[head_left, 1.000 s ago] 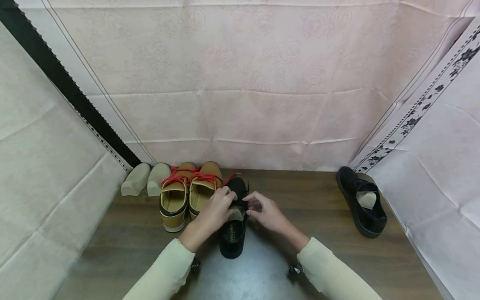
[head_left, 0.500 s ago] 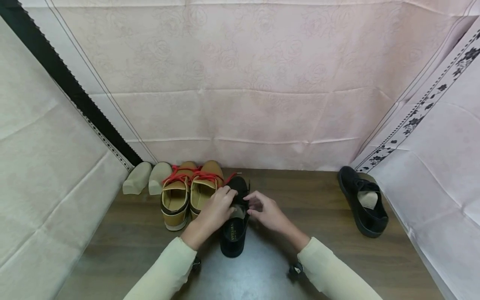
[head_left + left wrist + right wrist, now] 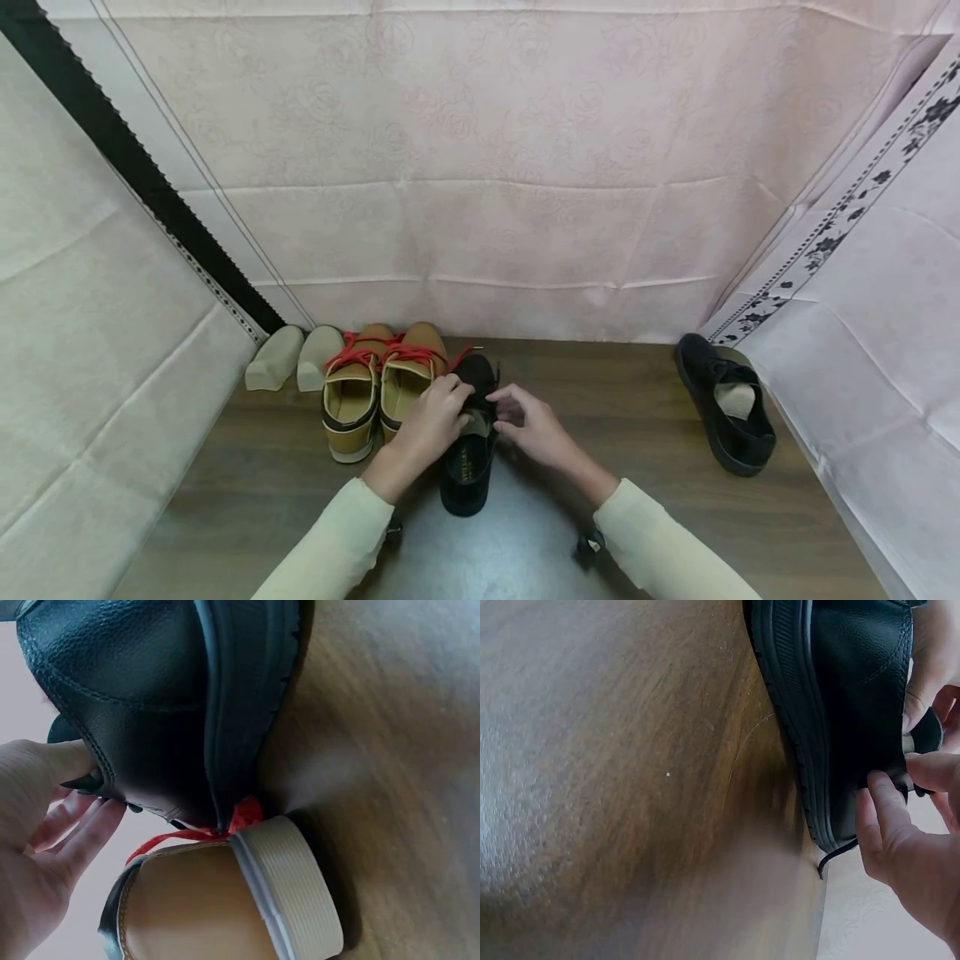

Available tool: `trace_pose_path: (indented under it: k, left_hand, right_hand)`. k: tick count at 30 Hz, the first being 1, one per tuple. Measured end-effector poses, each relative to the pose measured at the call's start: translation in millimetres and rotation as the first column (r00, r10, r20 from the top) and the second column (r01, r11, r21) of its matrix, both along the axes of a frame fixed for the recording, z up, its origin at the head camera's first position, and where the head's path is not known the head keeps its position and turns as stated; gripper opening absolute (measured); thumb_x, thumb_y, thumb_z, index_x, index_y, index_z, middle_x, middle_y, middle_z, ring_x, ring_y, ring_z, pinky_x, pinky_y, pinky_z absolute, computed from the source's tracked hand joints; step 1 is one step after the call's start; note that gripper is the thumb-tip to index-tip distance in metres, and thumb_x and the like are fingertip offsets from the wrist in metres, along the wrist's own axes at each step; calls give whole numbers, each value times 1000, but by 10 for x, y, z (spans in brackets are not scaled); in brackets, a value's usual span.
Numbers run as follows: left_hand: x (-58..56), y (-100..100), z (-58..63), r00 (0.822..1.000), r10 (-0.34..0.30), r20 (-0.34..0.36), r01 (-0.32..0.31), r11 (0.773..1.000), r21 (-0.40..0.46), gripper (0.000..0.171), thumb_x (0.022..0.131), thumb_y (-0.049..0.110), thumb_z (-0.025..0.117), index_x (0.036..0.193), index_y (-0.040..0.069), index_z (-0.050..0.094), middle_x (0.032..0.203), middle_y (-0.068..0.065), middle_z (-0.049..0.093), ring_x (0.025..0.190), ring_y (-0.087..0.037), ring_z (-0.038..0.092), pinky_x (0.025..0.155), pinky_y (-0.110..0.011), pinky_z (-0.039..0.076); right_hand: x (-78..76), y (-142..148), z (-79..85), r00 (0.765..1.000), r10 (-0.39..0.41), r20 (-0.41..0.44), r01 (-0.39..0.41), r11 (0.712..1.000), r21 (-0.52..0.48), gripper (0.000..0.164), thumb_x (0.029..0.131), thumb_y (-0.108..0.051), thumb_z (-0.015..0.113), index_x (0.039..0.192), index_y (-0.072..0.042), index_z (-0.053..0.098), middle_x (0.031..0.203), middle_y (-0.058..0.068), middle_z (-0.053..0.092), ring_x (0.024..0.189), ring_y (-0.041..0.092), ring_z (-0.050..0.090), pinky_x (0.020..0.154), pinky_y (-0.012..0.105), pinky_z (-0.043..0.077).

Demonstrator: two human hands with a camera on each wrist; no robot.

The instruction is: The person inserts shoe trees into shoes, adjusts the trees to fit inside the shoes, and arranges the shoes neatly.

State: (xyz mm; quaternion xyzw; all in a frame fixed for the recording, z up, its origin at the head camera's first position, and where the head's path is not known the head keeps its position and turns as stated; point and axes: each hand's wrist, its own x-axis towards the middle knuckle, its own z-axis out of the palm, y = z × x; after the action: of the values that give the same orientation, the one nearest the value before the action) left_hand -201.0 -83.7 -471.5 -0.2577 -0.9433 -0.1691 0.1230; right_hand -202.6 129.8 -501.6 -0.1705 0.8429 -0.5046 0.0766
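Observation:
A black lace-up shoe (image 3: pixel 463 475) rests on the wooden floor between my hands, its toe toward the far wall. Inside its opening lies a pale insert (image 3: pixel 474 425). My left hand (image 3: pixel 431 417) pinches the left edge of the opening by the laces, thumb on the inner side. On the opposite edge, my right hand (image 3: pixel 536 425) pinches the side flap between thumb and fingers, as the right wrist view shows. One black lace end (image 3: pixel 836 855) hangs at the toe side. My fingers partly hide the tongue and the lacing.
Two tan shoes (image 3: pixel 348 404) with red laces stand close on the left. Beyond them are two pale rounded pieces (image 3: pixel 273 360). Another black shoe (image 3: pixel 723 408) with a pale insert stands far right. Cloth-covered walls (image 3: pixel 510 208) bound the floor at the back and sides.

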Motion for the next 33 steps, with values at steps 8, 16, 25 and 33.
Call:
trace_pose_path:
  k: [8, 16, 25, 33]
  left_hand:
    - [-7, -64, 6, 999, -36, 8, 36, 998, 52, 43, 83, 17, 89, 121, 5, 72, 108, -9, 66, 96, -20, 64, 85, -35, 60]
    - [34, -181, 64, 998, -69, 0, 68, 995, 68, 48, 85, 24, 87, 126, 7, 69, 117, -8, 66, 105, -20, 65, 90, -36, 59]
    - [90, -353, 105, 989, -80, -124, 85, 996, 36, 52, 87, 33, 85, 129, 8, 69, 127, -9, 67, 117, -24, 65, 95, -38, 58]
    - [147, -515, 127, 990, -63, -127, 64, 998, 10, 56, 91, 38, 80, 136, 8, 65, 138, -13, 63, 126, -28, 62, 97, -42, 58]
  right_hand:
    - [86, -30, -18, 994, 10, -113, -8, 1000, 19, 58, 95, -5, 73, 147, -22, 55, 124, 7, 66, 114, 23, 69, 98, 41, 57]
    - [218, -30, 29, 977, -9, -213, 15, 1000, 27, 57, 97, -14, 73, 148, -29, 53, 132, 2, 59, 122, 23, 64, 97, 35, 58]
    - [360, -19, 44, 918, 50, -392, -64, 998, -23, 45, 98, -17, 72, 141, -19, 60, 138, 1, 58, 124, 27, 63, 98, 40, 57]
    - [459, -11, 57, 842, 127, -524, -103, 992, 74, 45, 96, -20, 75, 139, -19, 62, 142, 1, 58, 130, 19, 60, 103, 43, 54]
